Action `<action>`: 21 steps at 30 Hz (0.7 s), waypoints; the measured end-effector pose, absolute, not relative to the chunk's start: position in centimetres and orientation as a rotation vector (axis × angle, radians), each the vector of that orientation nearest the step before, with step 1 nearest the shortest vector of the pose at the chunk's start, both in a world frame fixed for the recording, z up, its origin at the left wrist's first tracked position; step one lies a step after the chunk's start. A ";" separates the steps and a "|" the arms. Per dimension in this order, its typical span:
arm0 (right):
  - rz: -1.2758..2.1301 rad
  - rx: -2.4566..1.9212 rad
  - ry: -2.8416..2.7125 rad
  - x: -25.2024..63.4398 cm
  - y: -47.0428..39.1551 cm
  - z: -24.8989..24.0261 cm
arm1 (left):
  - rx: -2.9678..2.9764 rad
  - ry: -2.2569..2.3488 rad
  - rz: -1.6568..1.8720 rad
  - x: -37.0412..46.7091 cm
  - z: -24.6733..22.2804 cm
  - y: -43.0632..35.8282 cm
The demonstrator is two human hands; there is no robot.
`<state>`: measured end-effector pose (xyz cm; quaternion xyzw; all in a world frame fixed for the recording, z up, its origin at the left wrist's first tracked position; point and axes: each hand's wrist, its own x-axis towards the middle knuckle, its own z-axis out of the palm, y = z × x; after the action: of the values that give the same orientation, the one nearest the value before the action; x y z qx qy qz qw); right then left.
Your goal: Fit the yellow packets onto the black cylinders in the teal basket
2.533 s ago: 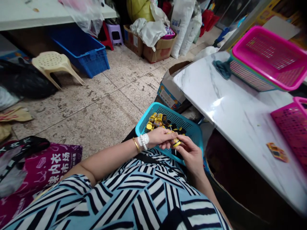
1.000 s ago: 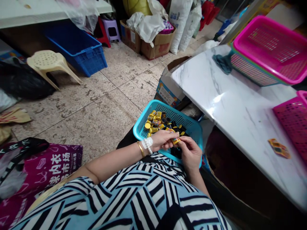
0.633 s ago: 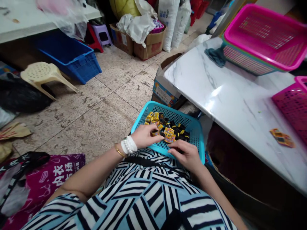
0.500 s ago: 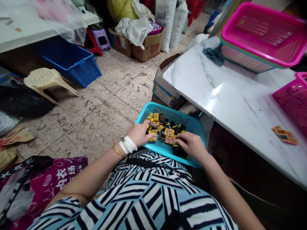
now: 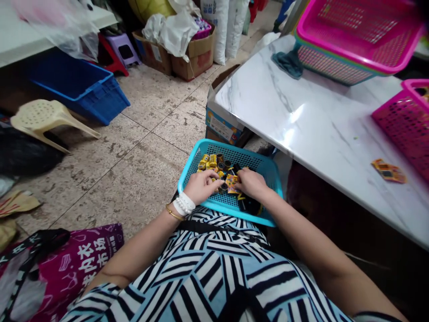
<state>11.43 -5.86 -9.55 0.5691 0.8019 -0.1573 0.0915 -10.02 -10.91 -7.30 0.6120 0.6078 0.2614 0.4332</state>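
A turquoise plastic basket (image 5: 228, 213) rests on my lap, with small yellow cylinders (image 5: 212, 160), dark round pieces (image 5: 227, 164) and black parts inside. Over its left half, my left hand (image 5: 201, 185) has thumb and fingers drawn together among the yellow and dark pieces; whatever is between the fingertips is hidden. My right hand (image 5: 252, 182) reaches into the middle of the basket with its fingers curled down over the black parts, and I cannot make out what they grip. Between both hands lies an orange-and-yellow printed piece (image 5: 232, 183), close to the right fingertips.
To the right stands a marble-patterned table (image 5: 321, 120) bearing stacked baskets (image 5: 351, 67), a pink basket (image 5: 402, 116), a dark cloth (image 5: 288, 62) and orange printed pieces (image 5: 389, 171). A cardboard box (image 5: 223, 120) sits under its corner. A cream stool (image 5: 43, 114) and blue crate (image 5: 83, 89) are left.
My left hand has shifted inward over the basket, its thumb and fingers drawing together. My right hand has moved deeper, toward the basket's middle. The camera view has shifted slightly.
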 end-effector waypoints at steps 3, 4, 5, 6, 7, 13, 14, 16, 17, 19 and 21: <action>-0.530 1.686 2.399 12.0 -5.3 -10.5 | 1.428 1.503 0.653 -10.4 -7.6 -11.1; -0.554 1.685 2.409 12.4 -5.2 -10.6 | 1.410 1.499 0.658 -10.4 -7.7 -11.2; -0.583 1.681 2.423 12.8 -5.2 -10.7 | 1.395 1.492 0.662 -10.5 -7.7 -11.3; -0.614 1.677 2.440 13.2 -5.3 -10.7 | 1.381 1.485 0.667 -10.6 -7.8 -11.3; -0.646 1.675 2.458 13.5 -5.4 -10.6 | 1.371 1.478 0.671 -10.6 -7.8 -11.4; -0.791 1.925 2.506 14.4 -7.4 -9.1 | 1.355 1.461 0.685 -10.0 -7.2 -11.2; -0.927 2.054 2.476 14.2 -8.0 -8.7 | 1.332 1.435 0.687 -9.6 -7.2 -11.2; -1.391 2.331 2.345 13.7 -9.2 -8.0 | 1.255 1.338 0.674 -8.7 -7.0 -11.3; -1.661 2.438 2.249 13.3 -9.9 -7.6 | 1.208 1.279 0.665 -8.1 -7.0 -11.3; -2.044 2.551 2.118 12.4 -11.0 -7.0 | 1.114 1.202 0.695 -7.1 -6.8 -11.6; -2.152 2.646 2.082 11.7 -11.8 -6.6 | 1.029 1.211 0.807 -6.4 -6.4 -12.0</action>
<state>11.66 -11.82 -6.61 0.6028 0.4742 -0.4901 -0.4142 -6.37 -12.00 -6.45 0.4489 0.5287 0.3520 0.6286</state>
